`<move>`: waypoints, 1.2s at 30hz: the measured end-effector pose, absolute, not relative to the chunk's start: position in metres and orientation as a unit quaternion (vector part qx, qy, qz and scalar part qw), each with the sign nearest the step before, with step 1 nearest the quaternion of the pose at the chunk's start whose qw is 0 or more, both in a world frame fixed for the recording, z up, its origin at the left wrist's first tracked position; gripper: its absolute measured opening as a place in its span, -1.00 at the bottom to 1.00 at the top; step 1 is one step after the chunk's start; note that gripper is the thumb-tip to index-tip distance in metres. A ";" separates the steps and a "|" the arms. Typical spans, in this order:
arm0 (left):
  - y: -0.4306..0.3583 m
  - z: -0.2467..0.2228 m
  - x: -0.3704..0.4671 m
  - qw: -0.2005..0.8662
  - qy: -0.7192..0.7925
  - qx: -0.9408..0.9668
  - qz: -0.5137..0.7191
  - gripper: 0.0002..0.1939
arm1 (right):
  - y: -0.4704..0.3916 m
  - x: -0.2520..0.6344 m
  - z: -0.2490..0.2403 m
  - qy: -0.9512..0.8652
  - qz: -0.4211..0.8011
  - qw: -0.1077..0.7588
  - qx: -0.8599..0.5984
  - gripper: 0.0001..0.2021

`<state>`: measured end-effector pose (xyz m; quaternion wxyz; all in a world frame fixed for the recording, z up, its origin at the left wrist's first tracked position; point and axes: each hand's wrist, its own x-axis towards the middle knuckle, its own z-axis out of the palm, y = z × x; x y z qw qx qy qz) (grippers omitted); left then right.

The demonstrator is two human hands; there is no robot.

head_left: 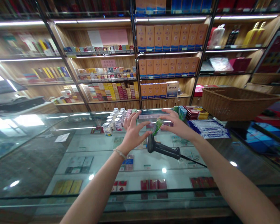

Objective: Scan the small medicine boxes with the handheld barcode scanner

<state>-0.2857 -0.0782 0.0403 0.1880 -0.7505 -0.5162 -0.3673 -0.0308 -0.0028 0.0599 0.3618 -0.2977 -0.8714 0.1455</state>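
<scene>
My right hand [177, 126] pinches a small green container [157, 126], tilted, above the glass counter [79, 174]. Just to its left, my left hand [135, 130] has its fingers spread and holds nothing; its fingertips come near the container's lower end. A black handheld scanner [163, 149] lies on the glass below both hands, its cable running to the right. Rows of small white-capped bottles [107, 129] stand left of my left hand, and some pink ones are partly behind its fingers.
Blue-and-white packets [208, 128], red packs [192, 112] and upright green and blue tubes [182, 112] sit at the right. A wicker basket [238, 102] stands beyond them. White paper [62, 137] lies at left. Stocked shelves [164, 53] line the back.
</scene>
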 end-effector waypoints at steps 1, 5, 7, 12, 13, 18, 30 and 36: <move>-0.078 0.040 -0.284 0.179 -0.517 -0.753 -0.366 -0.63 | -0.005 -0.030 0.062 -0.879 0.140 0.350 -0.293 -0.61; -0.080 0.039 -0.278 0.147 -0.510 -0.768 -0.357 -0.65 | -0.013 -0.031 0.067 -0.904 0.120 0.311 -0.270 -0.62; -0.081 0.039 -0.276 0.138 -0.506 -0.776 -0.350 -0.70 | -0.017 -0.031 0.069 -0.912 0.108 0.297 -0.262 -0.62; -0.084 0.042 -0.273 0.139 -0.507 -0.771 -0.360 -0.77 | -0.021 -0.032 0.071 -0.915 0.095 0.299 -0.255 -0.65; -0.084 0.043 -0.272 0.143 -0.505 -0.767 -0.369 -0.77 | -0.021 -0.033 0.071 -0.911 0.092 0.310 -0.257 -0.64; -0.084 0.043 -0.269 0.165 -0.529 -0.728 -0.404 -0.80 | -0.025 -0.046 0.069 -0.859 0.046 0.398 -0.318 -0.63; -0.083 0.038 -0.252 0.151 -0.558 -0.700 -0.419 -0.88 | -0.035 -0.049 0.052 -0.826 -0.044 0.433 -0.358 -0.84; -0.072 0.046 -0.243 0.168 -0.550 -0.711 -0.404 -0.91 | -0.027 -0.040 0.057 -0.829 -0.053 0.427 -0.356 -0.84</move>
